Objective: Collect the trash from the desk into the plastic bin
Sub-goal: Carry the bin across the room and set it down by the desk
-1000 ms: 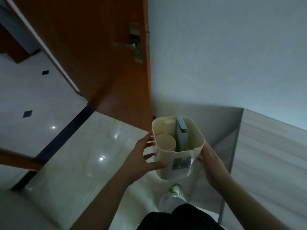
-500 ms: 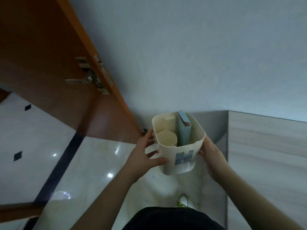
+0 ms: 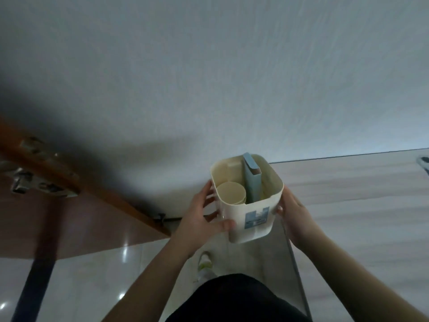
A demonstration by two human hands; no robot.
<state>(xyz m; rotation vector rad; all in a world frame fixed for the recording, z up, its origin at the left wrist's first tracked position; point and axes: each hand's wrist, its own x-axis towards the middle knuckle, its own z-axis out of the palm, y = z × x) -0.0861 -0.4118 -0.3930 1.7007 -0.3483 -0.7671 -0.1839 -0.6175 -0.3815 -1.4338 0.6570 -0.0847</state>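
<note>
plastic bin (image 3: 249, 219) held in the air by left hand (image 3: 199, 219) and right hand (image 3: 293, 213), near worktop (image 3: 359, 205) edge | holds paper cups (image 3: 231, 193), blue carton (image 3: 252, 184) | collection looks underway; worktop mostly unseen

- Wall (image 3: 209, 77): pale, lightly textured surface filling the upper part of the view, shadowed toward the left.
- Door (image 3: 76, 219): brown wood, open at an angle at the left, its lower edge above the floor.
- Door handle (image 3: 22, 182): metal lever with latch plate on the door's face, blurred.
- Floor (image 3: 97, 275): glossy pale tiles with bright light reflections.
- Dark strip (image 3: 34, 282): band running across the floor tiles at lower left.
- Shoe (image 3: 205, 263): white with green trim, on the floor.
- Wood-grain panel (image 3: 359, 205): pale surface at the right.
</note>
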